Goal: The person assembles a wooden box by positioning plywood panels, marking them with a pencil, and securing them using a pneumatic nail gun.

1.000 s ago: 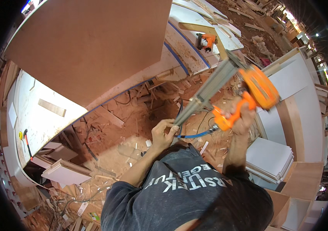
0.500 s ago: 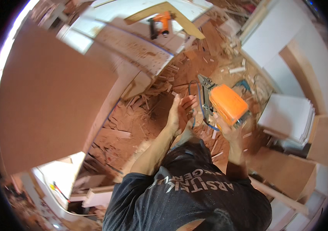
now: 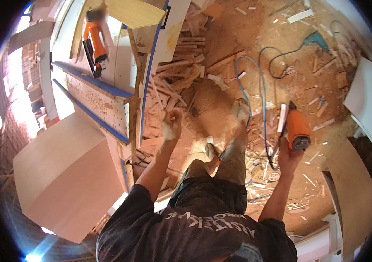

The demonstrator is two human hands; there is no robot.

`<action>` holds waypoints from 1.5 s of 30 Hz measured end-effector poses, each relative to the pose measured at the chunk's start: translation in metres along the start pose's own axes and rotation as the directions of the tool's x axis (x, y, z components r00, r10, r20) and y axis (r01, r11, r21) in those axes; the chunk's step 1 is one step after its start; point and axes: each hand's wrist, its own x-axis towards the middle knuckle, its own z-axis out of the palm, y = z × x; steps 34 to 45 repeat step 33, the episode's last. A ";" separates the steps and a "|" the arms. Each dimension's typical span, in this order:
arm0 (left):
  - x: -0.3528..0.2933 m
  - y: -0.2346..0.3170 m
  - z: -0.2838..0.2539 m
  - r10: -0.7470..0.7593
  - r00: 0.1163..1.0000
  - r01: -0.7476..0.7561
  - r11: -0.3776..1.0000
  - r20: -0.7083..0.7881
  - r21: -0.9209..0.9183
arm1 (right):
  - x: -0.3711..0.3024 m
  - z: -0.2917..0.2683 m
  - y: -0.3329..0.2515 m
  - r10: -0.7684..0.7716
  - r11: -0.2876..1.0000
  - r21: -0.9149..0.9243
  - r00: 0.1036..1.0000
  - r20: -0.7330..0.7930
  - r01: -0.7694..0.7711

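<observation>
In my right hand (image 3: pixel 288 156) is an orange nail gun (image 3: pixel 298 130), held low at my right side over the littered floor. My fingers wrap its body, which partly hides them. My left hand (image 3: pixel 171 125) is raised ahead on the left, next to the bench edge, with its fingers curled in; nothing shows in them. A second orange nail gun (image 3: pixel 94 41) with a black magazine lies on the white workbench (image 3: pixel 118 65), beyond my left hand. Close to it is a pale, angled wooden board (image 3: pixel 135 12).
Wood offcuts (image 3: pixel 183 61) are heaped beside the bench. A blue hose (image 3: pixel 264 105) loops over the sawdust-covered floor near my feet. Farther off lies a teal power tool (image 3: pixel 317 40) with its cord. A large brown panel (image 3: pixel 70 170) stands at left; white sheets (image 3: pixel 371 105) lean at right.
My view has swung, so the bench now lies farther left. My hands have moved apart: the right lowered outward with the nail gun, the left's fingers curled in from an open palm.
</observation>
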 end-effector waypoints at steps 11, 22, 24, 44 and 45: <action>0.138 0.101 -0.026 0.551 0.741 -0.146 0.690 -0.383 0.709 | 0.020 0.037 0.089 0.270 0.961 -0.071 0.961 0.062 -0.266; 0.245 0.111 -0.045 0.074 0.834 0.097 0.956 -0.547 0.277 | 0.014 0.055 0.071 0.306 0.931 -0.270 0.930 0.204 -0.247; 0.254 0.100 -0.053 0.102 0.840 0.001 0.982 -0.532 0.190 | 0.018 0.056 0.078 0.284 0.923 -0.320 0.938 0.199 -0.212; 0.225 0.094 -0.040 -0.355 0.641 -0.101 0.840 -0.680 -0.533 | 0.022 0.067 0.073 0.281 0.939 -0.249 0.948 0.150 -0.239; 0.225 0.094 -0.040 -0.355 0.641 -0.101 0.840 -0.680 -0.533 | 0.022 0.067 0.073 0.281 0.939 -0.249 0.948 0.150 -0.239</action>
